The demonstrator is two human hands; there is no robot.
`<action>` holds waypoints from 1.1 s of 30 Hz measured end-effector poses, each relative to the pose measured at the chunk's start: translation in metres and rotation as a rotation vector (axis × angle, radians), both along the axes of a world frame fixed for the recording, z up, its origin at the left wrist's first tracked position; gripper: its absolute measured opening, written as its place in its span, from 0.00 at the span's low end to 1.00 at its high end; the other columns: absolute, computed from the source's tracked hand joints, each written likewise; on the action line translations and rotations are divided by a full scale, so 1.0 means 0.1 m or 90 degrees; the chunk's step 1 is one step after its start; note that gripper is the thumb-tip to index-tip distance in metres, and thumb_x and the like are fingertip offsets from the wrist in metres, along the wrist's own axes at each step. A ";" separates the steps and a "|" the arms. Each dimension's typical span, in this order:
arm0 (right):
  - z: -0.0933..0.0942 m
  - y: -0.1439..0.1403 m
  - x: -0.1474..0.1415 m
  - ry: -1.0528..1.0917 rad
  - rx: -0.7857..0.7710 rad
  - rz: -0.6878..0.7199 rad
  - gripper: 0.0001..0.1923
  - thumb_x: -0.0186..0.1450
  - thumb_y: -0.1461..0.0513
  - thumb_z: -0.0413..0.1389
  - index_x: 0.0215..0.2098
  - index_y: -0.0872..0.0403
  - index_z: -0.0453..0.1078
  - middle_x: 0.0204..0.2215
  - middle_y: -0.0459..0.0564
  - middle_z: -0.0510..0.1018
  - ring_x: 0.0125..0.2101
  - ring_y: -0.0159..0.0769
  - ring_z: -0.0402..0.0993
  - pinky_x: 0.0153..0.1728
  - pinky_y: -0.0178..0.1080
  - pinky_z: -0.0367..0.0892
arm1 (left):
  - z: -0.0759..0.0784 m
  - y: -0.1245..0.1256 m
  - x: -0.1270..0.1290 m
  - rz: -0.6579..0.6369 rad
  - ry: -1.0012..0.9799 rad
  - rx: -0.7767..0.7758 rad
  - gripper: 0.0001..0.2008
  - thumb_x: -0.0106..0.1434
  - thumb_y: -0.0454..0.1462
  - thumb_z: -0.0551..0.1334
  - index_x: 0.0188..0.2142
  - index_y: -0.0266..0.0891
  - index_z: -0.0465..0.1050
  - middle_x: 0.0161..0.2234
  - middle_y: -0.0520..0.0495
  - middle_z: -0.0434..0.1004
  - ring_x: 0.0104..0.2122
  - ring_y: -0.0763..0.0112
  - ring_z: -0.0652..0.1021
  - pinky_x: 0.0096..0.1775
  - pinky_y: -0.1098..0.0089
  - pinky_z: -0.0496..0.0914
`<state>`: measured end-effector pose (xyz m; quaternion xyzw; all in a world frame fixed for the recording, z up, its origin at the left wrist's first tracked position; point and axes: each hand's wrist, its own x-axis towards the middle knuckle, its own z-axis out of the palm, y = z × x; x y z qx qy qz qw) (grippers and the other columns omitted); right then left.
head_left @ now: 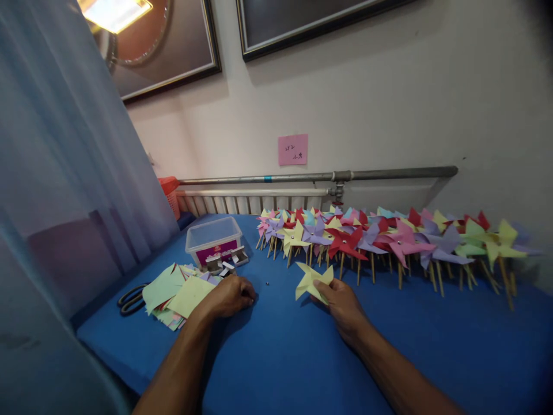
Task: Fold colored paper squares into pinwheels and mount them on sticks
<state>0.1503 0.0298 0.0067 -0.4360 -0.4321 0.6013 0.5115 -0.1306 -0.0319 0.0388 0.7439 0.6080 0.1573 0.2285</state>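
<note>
My right hand [345, 305] pinches a pale yellow paper pinwheel [310, 281] by one blade, thumb on top; no stick shows on it. My left hand [233, 295] is low over the blue table, its fingers curled together; whatever they may hold is too small to make out. Between the hands a tiny dark item [266, 283] lies on the cloth. Beside my left wrist spreads a loose pile of coloured paper squares [190, 295], pale green and yellow on top. Small opened boxes [227, 265] lie just beyond that hand.
Many finished pinwheels [345, 242] on sticks crowd the right and back of the blue table [276, 357]. A clear plastic tub [213, 242] stands at the back left. Black-handled scissors [132, 300] lie left of the paper. A blue curtain [78, 173] hangs at left; pipes [302, 177] run along the wall.
</note>
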 end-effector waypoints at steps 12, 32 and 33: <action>-0.03 0.01 0.00 -0.001 -0.002 0.011 0.13 0.52 0.56 0.67 0.32 0.55 0.79 0.28 0.50 0.84 0.29 0.41 0.80 0.33 0.39 0.75 | -0.04 0.02 0.07 0.001 0.130 0.099 0.09 0.58 0.32 0.59 0.32 0.40 0.79 0.36 0.44 0.81 0.37 0.63 0.76 0.40 0.67 0.64; -0.13 0.08 -0.01 0.054 0.019 -0.036 0.12 0.53 0.54 0.66 0.33 0.52 0.78 0.28 0.49 0.84 0.30 0.43 0.80 0.34 0.41 0.74 | -0.12 0.48 1.50 0.138 -0.553 0.181 0.02 0.54 0.34 0.64 0.26 0.38 0.75 0.59 0.38 0.71 0.55 0.54 0.75 0.59 0.55 0.63; -0.15 0.09 -0.02 0.050 0.029 -0.039 0.13 0.53 0.53 0.66 0.33 0.52 0.79 0.28 0.49 0.84 0.30 0.43 0.80 0.33 0.41 0.74 | -0.13 0.47 1.51 0.137 -0.526 0.212 0.03 0.56 0.33 0.64 0.27 0.38 0.75 0.61 0.39 0.70 0.58 0.54 0.73 0.61 0.54 0.61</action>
